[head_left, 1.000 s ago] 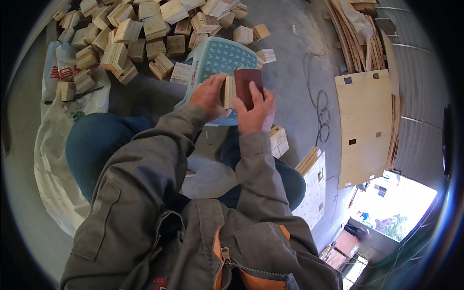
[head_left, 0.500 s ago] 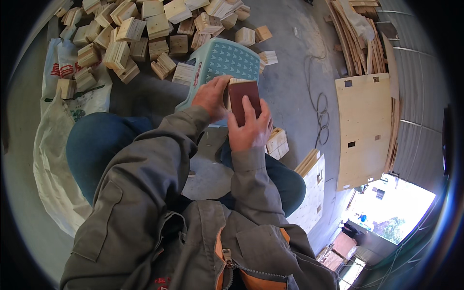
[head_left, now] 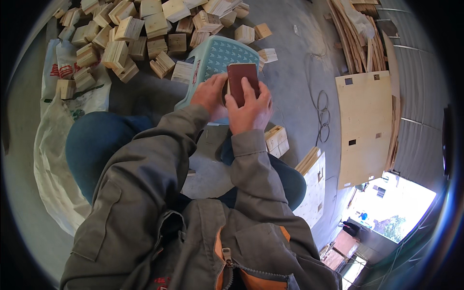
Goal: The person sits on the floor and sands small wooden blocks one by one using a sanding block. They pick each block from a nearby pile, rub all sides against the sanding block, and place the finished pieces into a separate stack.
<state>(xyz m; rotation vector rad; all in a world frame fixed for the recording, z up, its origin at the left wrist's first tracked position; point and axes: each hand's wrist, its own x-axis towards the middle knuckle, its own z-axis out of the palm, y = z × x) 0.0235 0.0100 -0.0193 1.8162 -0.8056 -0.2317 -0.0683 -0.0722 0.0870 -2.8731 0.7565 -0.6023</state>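
A flat reddish-brown rectangular pad (head_left: 236, 72), which looks like a sanding block, lies under the spread fingers of my right hand (head_left: 251, 110). My right thumb and fingers grip its sides. Beneath the pad is a pale wooden block, nearly all hidden, with only a sliver showing at the left. My left hand (head_left: 211, 95) is closed against that block's left side, its fingertips partly out of sight. Both hands are over the near part of a light blue-green plastic stool (head_left: 229, 50) with a patterned top.
Many pale wooden blocks (head_left: 157, 25) are heaped beyond the stool. A white woven sack (head_left: 58, 145) lies at the left. More blocks (head_left: 277, 141) and a pale board (head_left: 313, 188) are by my right knee. A cable (head_left: 322, 116) coils on the floor before a plywood sheet (head_left: 365, 125).
My right hand has slid the brown pad away from me, over the far edge of the wooden block, which showed before. My left hand stays nearly in place.
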